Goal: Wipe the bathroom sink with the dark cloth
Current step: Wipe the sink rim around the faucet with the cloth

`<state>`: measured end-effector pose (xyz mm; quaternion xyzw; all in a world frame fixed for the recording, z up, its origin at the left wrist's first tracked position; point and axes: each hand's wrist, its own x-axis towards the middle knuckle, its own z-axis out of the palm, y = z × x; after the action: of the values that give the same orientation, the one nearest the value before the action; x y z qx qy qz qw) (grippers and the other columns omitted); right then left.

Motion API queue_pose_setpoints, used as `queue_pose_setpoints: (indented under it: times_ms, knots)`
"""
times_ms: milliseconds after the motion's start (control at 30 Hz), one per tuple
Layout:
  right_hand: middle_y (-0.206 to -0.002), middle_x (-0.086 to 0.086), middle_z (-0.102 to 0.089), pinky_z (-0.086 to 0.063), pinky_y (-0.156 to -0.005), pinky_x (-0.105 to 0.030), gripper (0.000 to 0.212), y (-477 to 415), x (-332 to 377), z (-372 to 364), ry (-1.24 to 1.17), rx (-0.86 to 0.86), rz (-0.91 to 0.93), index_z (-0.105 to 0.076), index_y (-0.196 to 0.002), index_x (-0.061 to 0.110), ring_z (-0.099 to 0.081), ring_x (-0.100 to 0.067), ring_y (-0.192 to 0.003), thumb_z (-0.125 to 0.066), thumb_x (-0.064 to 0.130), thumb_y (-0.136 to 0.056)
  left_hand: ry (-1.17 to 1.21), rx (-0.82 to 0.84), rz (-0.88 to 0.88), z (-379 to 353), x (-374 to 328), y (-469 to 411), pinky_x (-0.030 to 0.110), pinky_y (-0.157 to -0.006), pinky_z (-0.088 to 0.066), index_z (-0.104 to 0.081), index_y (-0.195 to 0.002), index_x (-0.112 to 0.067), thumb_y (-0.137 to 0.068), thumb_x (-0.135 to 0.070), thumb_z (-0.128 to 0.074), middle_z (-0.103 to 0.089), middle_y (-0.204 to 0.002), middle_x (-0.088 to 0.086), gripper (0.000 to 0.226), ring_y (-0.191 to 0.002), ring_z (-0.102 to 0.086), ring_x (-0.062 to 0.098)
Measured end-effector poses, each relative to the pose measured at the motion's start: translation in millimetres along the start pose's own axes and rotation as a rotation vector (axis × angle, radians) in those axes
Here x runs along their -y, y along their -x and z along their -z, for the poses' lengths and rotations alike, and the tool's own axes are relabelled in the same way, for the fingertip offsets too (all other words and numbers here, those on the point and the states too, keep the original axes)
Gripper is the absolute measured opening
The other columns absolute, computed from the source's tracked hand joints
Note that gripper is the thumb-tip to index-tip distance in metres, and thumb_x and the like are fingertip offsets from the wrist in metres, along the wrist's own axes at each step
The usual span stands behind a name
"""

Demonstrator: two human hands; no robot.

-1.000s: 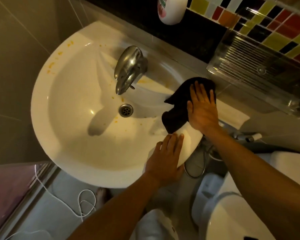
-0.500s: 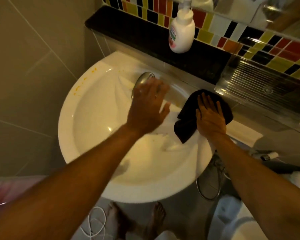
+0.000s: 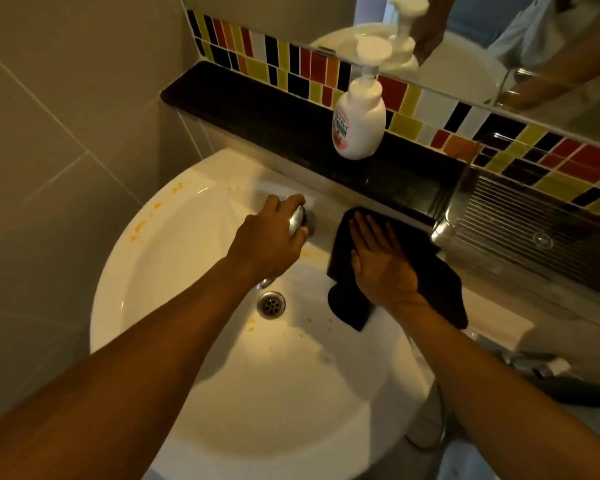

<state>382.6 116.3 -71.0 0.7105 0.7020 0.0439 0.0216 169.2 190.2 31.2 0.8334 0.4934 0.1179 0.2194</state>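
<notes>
A white round sink (image 3: 187,341) fills the middle of the head view, with orange stains on its left rim (image 3: 141,225) and specks near the drain (image 3: 271,304). The dark cloth (image 3: 444,285) lies on the sink's right rim, one corner hanging into the bowl. My right hand (image 3: 381,261) presses flat on the cloth, fingers spread toward the wall. My left hand (image 3: 271,239) is wrapped over the chrome tap (image 3: 300,220), hiding most of it.
A white soap pump bottle (image 3: 359,126) stands on the black ledge (image 3: 257,109) behind the sink. A clear ribbed tray (image 3: 534,230) sits to the right of the cloth. Coloured tiles and a mirror are above. A grey tiled wall lies at left.
My left hand left the sink's front rim and reached up onto the tap. My right hand stayed flat on the cloth. The camera tilted up, bringing the ledge and mirror into view.
</notes>
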Motion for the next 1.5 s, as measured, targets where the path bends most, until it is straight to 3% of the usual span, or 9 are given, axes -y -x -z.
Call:
queue_pose_setpoints:
  times_ms: [200, 467, 567, 767, 967, 1100, 1200, 1333, 1500]
  knots:
    - [-0.160, -0.011, -0.018, -0.011, -0.121, -0.046, 0.066, -65.5, 37.9, -1.5, 0.081, 0.055, 0.183, -0.017, -0.151, 0.013, -0.010, -0.030, -0.149, -0.032, 0.036, -0.092, -0.023, -0.055, 0.048, -7.7, -3.2, -0.4, 0.046, -0.080, -0.056, -0.033, -0.141, -0.027, -0.094, -0.038, -0.049, -0.048, -0.130, 0.009, 0.051, -0.092, -0.063, 0.035]
    - [-0.161, -0.008, -0.015, -0.001, -0.121, -0.048, 0.062, -53.8, 43.5, -5.9, 0.045, 0.062, 0.139, -0.017, -0.152, 0.016, -0.006, -0.028, -0.149, -0.022, 0.039, -0.095, -0.034, -0.050, 0.020, -7.7, 3.0, -3.4, 0.035, -0.084, -0.048, -0.033, -0.140, -0.030, -0.094, -0.039, -0.050, -0.048, -0.133, 0.007, 0.050, -0.098, -0.063, 0.032]
    - [-0.159, -0.006, -0.024, -0.006, -0.121, -0.045, 0.062, -26.5, 59.7, -5.3, -0.206, 0.054, -0.017, -0.023, -0.151, 0.016, -0.012, -0.024, -0.149, -0.007, 0.039, -0.096, -0.024, -0.054, 0.007, -6.6, 2.6, -3.0, 0.038, -0.084, -0.053, -0.034, -0.140, -0.030, -0.094, -0.038, -0.051, -0.049, -0.133, 0.008, 0.049, -0.097, -0.063, 0.032]
    - [-0.156, -0.012, -0.031, -0.010, -0.120, -0.048, 0.057, -3.3, 142.5, 1.5, -0.397, 0.022, -0.425, -0.032, -0.147, 0.009, -0.019, -0.028, -0.147, -0.019, 0.036, -0.098, -0.010, -0.025, 0.004, -3.6, -0.5, -0.4, 0.046, -0.084, -0.054, -0.035, -0.138, -0.029, -0.094, -0.035, -0.051, -0.048, -0.131, 0.009, 0.048, -0.094, -0.062, 0.033]
    - [-0.148, -0.007, -0.045, -0.024, -0.116, -0.043, 0.056, 9.2, 84.6, -14.4, -0.279, -0.037, -0.083, -0.040, -0.143, 0.015, -0.036, -0.025, -0.141, -0.023, 0.044, -0.100, -0.057, -0.023, 0.002, -2.4, 2.1, -3.9, 0.039, -0.081, -0.052, -0.034, -0.138, -0.029, -0.093, -0.037, -0.050, -0.047, -0.132, 0.010, 0.048, -0.094, -0.061, 0.032]
    - [-0.162, -0.007, -0.012, 0.000, -0.121, -0.040, 0.066, 10.3, 51.9, -12.3, -0.195, 0.064, -0.231, -0.014, -0.152, 0.016, -0.004, -0.024, -0.150, -0.001, 0.049, -0.096, -0.062, -0.021, 0.005, -2.1, 2.0, -1.7, 0.043, -0.081, -0.054, -0.034, -0.138, -0.029, -0.093, -0.037, -0.051, -0.048, -0.130, 0.010, 0.048, -0.094, -0.061, 0.034]
    - [-0.162, -0.011, 0.001, 0.007, -0.120, -0.049, 0.066, 8.3, 38.5, -8.4, -0.072, 0.057, -0.285, -0.011, -0.150, 0.018, 0.009, -0.030, -0.149, 0.007, 0.046, -0.093, -0.050, -0.042, -0.004, -3.9, 3.5, -1.9, 0.046, -0.080, -0.056, -0.035, -0.137, -0.029, -0.093, -0.036, -0.051, -0.048, -0.129, 0.010, 0.047, -0.091, -0.062, 0.035]
    - [-0.161, -0.014, -0.008, 0.002, -0.118, -0.053, 0.061, -9.1, 34.9, -9.7, 0.013, -0.015, -0.205, -0.016, -0.151, 0.014, -0.003, -0.033, -0.149, -0.012, 0.044, -0.098, -0.068, -0.055, -0.007, -5.6, 2.7, -4.1, 0.046, -0.077, -0.057, -0.036, -0.135, -0.029, -0.092, -0.037, -0.052, -0.049, -0.128, 0.010, 0.047, -0.088, -0.062, 0.036]
    - [-0.162, -0.012, -0.009, 0.001, -0.119, -0.051, 0.075, -61.2, 37.7, -11.3, 0.146, 0.041, 0.143, -0.011, -0.152, 0.017, -0.003, -0.033, -0.149, -0.038, 0.048, -0.090, -0.073, -0.079, -0.007, -10.5, 6.2, -3.1, 0.045, -0.076, -0.057, -0.035, -0.136, -0.030, -0.092, -0.039, -0.051, -0.050, -0.128, 0.008, 0.048, -0.088, -0.062, 0.034]
